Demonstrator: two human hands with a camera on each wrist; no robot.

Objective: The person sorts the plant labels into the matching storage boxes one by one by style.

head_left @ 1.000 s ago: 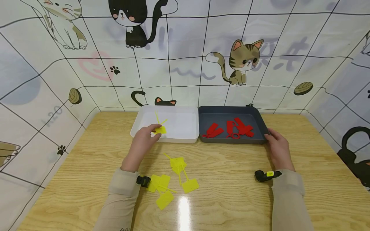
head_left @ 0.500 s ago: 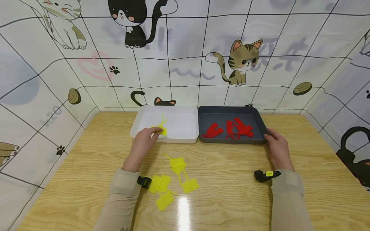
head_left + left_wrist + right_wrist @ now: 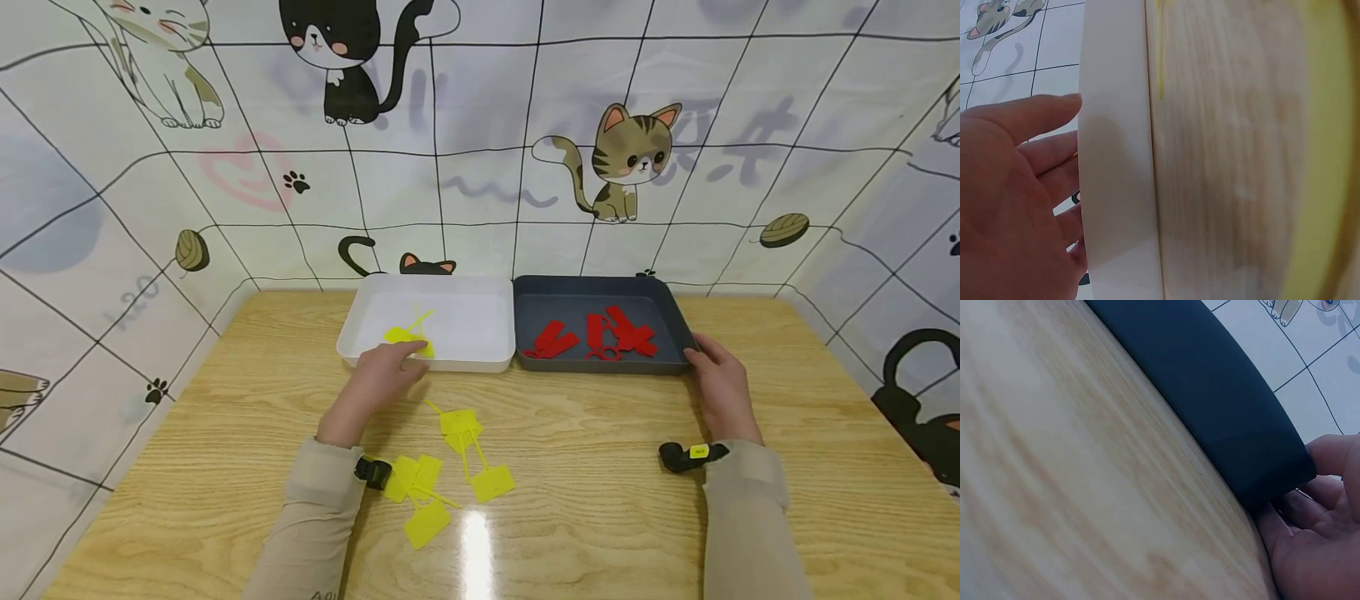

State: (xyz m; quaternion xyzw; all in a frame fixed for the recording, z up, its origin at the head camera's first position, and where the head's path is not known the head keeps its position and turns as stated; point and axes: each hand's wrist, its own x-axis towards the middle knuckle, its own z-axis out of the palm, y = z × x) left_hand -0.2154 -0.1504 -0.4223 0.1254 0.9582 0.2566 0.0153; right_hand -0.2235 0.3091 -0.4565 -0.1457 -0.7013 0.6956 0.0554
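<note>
My left hand reaches over the near wall of the white tray, its fingers relaxed and its index fingertip right at the flat yellow tags with thin tails lying inside. In the left wrist view the thumb and fingers are apart, behind the white wall. My right hand grips the near right corner of the dark grey tray, thumb at the rim and fingers along the outer side. The right wrist view shows that corner between thumb and fingers. Several flat red pieces lie in the dark tray.
On the wooden table, several more yellow tags with tails lie in two loose groups, one at the tag in front of the trays and one at the tag beside my left wrist. The trays stand side by side against a cat-print backdrop.
The left hand has let go of a yellow tag, which now lies with another in the white tray, and has drawn slightly back toward the near wall. The right hand has stayed put.
</note>
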